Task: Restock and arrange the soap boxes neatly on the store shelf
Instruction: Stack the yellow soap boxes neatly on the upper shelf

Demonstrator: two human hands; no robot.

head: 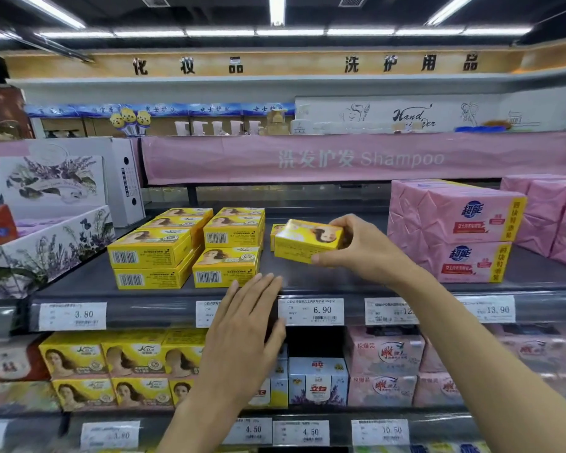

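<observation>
The yellow soap box [307, 240] pinched in the right hand [366, 250] looks like printed card with a light sheen, as do the stacked yellow boxes [151, 253] to its left. The shelf [307, 282] under them is dark, smooth and matt, seemingly painted metal. On the right, the pink packs [451, 223] wear crinkled, glossy wrapping. The price tags [311, 311] are paper behind a shiny clear plastic strip [157, 310]. Farther back, the pink banner [340, 158] looks like creased cloth.

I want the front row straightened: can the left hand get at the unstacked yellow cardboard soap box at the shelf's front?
Probably yes: the left hand, open, lies just beside the yellow cardboard soap box, with only bare grey shelf between them.
</observation>
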